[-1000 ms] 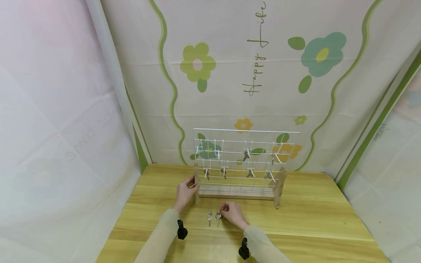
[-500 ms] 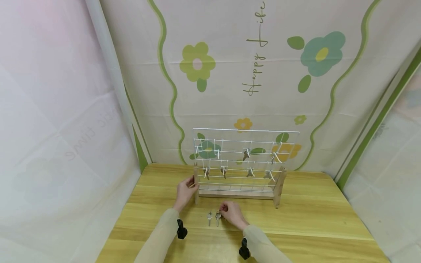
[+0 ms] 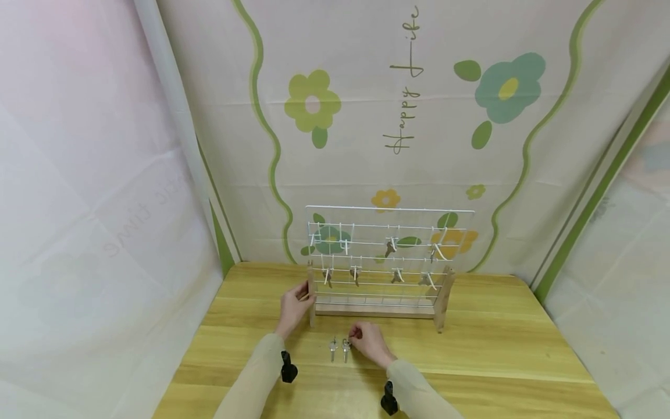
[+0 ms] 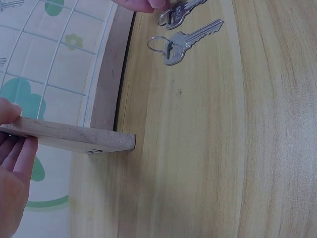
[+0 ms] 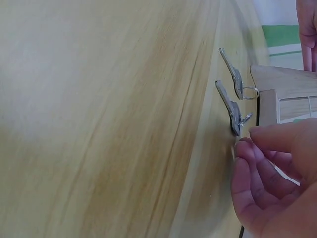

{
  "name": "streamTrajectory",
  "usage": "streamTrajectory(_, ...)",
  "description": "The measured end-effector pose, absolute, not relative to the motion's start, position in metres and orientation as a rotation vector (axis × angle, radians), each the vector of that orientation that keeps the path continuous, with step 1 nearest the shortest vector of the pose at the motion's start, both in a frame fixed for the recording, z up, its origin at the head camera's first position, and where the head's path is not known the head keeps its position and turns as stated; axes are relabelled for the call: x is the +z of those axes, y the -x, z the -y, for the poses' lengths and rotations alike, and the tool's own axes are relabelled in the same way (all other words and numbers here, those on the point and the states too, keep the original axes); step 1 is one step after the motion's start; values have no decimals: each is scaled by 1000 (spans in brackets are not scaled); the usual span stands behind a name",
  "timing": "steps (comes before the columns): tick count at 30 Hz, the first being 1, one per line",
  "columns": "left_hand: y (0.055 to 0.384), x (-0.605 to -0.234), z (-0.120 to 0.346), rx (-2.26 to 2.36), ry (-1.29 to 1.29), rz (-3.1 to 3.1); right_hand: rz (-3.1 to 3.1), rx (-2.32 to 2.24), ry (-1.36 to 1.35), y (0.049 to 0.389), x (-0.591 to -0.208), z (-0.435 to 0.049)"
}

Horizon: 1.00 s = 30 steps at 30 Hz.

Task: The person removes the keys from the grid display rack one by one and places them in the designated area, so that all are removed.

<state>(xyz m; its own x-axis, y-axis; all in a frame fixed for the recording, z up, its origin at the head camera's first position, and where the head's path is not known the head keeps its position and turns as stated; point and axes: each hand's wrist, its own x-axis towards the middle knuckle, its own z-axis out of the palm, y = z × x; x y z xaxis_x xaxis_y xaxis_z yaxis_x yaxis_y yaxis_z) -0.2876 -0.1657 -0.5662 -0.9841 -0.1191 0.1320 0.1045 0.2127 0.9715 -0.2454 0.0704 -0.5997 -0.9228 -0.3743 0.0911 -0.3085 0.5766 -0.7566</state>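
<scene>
Our left hand [image 3: 293,308], above the worktop [image 3: 502,349], grasped the wire rack [image 3: 374,311] by its end post [image 4: 74,136]; whether our curled right hand [image 3: 370,341] pinched anything, we couldn't tell. Two keys [image 4: 181,43] lay in front of the rack, the right key's ring [image 5: 246,118] tilted beside that hand.

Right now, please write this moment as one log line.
left grip: holds rack | right grip: near right key, contact unclear | left key: on table | hung keys: on rack

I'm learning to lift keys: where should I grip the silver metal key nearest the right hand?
Probably pinch its metal ring, from the right: it tilts up at the head of this key, while the other silver key lies close on the left.
</scene>
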Motion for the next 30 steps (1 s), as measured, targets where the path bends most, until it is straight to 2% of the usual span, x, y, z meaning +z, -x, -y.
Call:
streamTrajectory(17, 283, -559, 167, -1883, -7, 2286, -2808, -1360, 688, 244, -563, -73)
streamTrajectory(23, 267, -532, 165, -1874, 56, 2316, -2859, -1493, 668, 239, -537, -79)
streamTrajectory(30, 265, -529, 163, -1887, 70, 2311, -2932, -1589, 543, 235, -497, -92)
